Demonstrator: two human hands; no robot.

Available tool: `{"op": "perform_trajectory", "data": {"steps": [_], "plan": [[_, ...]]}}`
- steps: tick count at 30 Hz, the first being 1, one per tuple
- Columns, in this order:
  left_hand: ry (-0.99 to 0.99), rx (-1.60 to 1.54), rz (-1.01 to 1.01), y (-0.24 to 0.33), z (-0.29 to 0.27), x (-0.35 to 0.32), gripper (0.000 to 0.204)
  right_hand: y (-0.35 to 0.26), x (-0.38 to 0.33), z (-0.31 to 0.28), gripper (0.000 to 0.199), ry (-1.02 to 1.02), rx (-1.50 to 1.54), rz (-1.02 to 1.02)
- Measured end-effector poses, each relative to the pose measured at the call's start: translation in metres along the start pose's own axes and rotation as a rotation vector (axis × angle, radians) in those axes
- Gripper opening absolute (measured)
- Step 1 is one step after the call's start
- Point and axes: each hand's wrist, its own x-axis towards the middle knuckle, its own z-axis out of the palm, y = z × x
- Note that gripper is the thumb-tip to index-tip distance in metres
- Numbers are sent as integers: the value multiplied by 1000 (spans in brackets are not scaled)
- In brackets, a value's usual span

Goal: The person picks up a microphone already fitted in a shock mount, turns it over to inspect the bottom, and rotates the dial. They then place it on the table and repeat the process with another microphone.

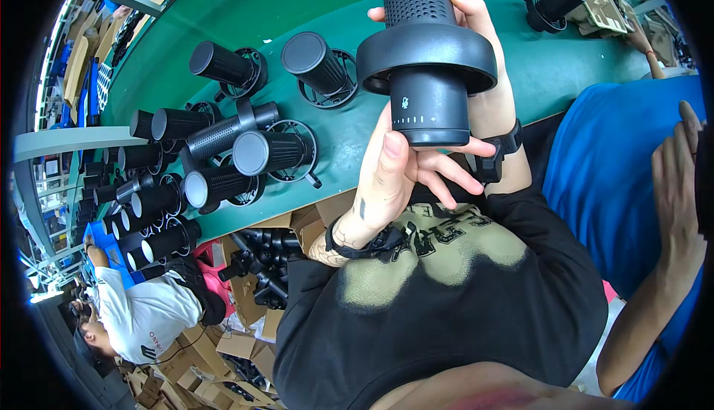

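Observation:
A black microphone [431,113] is held up over the green table, its perforated grille pointing away from me. A wide black ring [425,44] encircles its body, and small white marks show on the smooth lower part. My left hand [390,176] grips the near end, thumb on the side and the other fingers beneath. Round the grille from behind and the right side, my right hand [480,27] is closed, with part of it hidden by the microphone. To the left stand several similar black microphones in ring mounts, the nearest microphone [260,152] being close to my left hand.
The green table [327,139] curves across the view. Another microphone [554,7] stands at the far right, near a co-worker's hand [639,40]. A person in blue [602,165] is close on my right; one in white [145,313] is at lower left, beside cardboard boxes [242,343].

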Motion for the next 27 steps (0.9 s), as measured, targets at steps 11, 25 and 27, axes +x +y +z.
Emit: {"op": "perform_trajectory", "data": {"steps": [11, 25, 27], "plan": [[-342, -714, -151, -41, -48, 38, 74, -26, -35, -15, 81, 387, -512, 60], [267, 1071, 58, -82, -98, 4, 28, -109, 10, -318, 63, 934, -2495, -146], [261, 1089, 57, -81, -99, 5, 26, -103, 5, -335, 64, 958, -2649, 169]]}}
